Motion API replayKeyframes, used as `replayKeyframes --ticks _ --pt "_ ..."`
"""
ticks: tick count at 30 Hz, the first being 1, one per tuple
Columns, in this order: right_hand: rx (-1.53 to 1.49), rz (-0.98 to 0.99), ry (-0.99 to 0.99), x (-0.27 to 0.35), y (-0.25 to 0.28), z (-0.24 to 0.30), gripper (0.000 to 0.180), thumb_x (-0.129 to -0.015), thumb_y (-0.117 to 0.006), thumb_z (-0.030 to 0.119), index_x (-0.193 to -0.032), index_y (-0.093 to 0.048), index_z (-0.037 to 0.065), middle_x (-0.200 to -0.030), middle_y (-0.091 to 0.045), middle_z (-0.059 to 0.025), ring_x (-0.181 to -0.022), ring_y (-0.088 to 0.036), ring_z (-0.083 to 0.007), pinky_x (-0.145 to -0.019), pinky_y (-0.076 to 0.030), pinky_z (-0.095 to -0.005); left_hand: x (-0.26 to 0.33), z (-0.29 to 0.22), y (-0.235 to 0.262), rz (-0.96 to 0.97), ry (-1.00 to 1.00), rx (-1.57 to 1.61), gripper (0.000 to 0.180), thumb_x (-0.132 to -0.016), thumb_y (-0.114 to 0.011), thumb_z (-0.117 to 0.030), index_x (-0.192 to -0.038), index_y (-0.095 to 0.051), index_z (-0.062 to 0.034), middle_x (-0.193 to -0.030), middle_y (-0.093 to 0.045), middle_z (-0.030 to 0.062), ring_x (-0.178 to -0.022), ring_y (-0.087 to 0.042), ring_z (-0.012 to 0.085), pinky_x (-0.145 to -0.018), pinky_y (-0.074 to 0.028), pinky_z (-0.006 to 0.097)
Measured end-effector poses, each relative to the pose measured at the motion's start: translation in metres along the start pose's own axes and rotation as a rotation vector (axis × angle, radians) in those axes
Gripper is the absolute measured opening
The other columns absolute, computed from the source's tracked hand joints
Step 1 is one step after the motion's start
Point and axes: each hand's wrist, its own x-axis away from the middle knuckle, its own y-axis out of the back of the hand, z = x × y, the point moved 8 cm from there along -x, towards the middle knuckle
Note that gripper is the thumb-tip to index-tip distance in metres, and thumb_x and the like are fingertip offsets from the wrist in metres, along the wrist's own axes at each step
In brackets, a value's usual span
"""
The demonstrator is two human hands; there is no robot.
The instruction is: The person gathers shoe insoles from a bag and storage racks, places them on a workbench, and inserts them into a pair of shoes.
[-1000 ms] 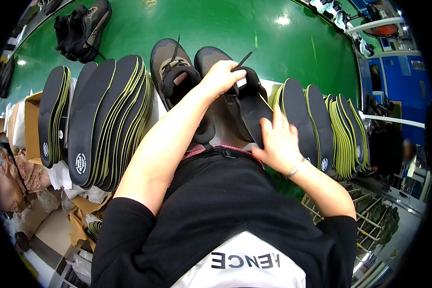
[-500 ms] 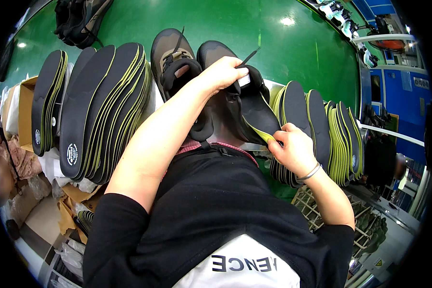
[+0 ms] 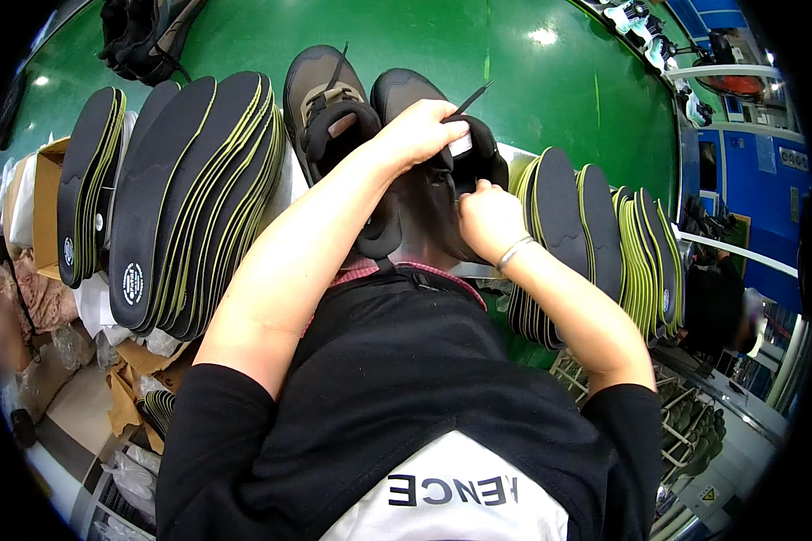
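Observation:
Two brown and black lace-up shoes stand side by side in front of me, toes pointing away. My left hand [image 3: 421, 135] is closed on the upper of the right-hand shoe [image 3: 410, 88], near the pale label inside its tongue. At that shoe's opening is my right hand [image 3: 491, 219], fingers curled in at the heel around the end of a dark insole, which is now mostly hidden inside the shoe and behind the hand. Untouched, the left-hand shoe [image 3: 319, 81] sits beside my left forearm, its collar open and a lace sticking up.
Upright stacks of black insoles with yellow-green edges stand on the left [image 3: 167, 198] and on the right [image 3: 564, 216]. Beyond the shoes runs a green surface [image 3: 523, 81], with more dark shoes [image 3: 149, 36] at far left. A cardboard box [image 3: 50, 203] is at the left edge.
My right hand has moved up and away from me, carrying the insole's end from outside the shoe to its opening. The yellow-green underside no longer shows. My left hand keeps its grip.

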Motion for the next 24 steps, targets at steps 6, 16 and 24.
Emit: replayKeyframes --ticks 6,16,24 --pt "0.01 0.19 0.059 -0.007 -0.008 0.0 0.02 -0.068 -0.054 0.017 -0.074 -0.063 0.001 -0.083 -0.055 -0.0184 -0.077 -0.057 -0.0284 -0.067 -0.048 -0.0356 0.004 -0.005 0.003 -0.025 -0.045 -0.032 0.022 -0.079 -0.052 -0.014 -0.091 -0.057 0.003 -0.081 -0.059 0.0032 -0.074 -0.051 0.0094 -0.07 -0.041 0.023" --pt "0.142 0.144 0.012 -0.017 -0.016 0.005 0.016 -0.072 -0.049 0.011 -0.078 -0.062 0.005 -0.08 -0.06 -0.015 -0.084 -0.059 -0.0228 -0.066 -0.048 -0.0297 0.006 -0.008 0.002 -0.016 -0.007 0.027 0.024 -0.078 -0.054 -0.014 -0.096 -0.056 0.0021 -0.085 -0.059 0.0038 -0.077 -0.051 0.0087 -0.072 -0.041 0.023" --pt "-0.048 0.443 0.417 0.011 -0.014 0.009 0.014 -0.068 -0.05 0.016 -0.071 -0.056 0.004 -0.066 -0.06 -0.0146 -0.063 -0.059 -0.0296 -0.055 -0.046 -0.0379 0.005 -0.006 0.004 -0.021 -0.051 -0.032 0.024 -0.078 -0.054 -0.014 -0.096 -0.056 0.002 -0.086 -0.06 0.0039 -0.078 -0.052 0.0091 -0.074 -0.041 0.023"
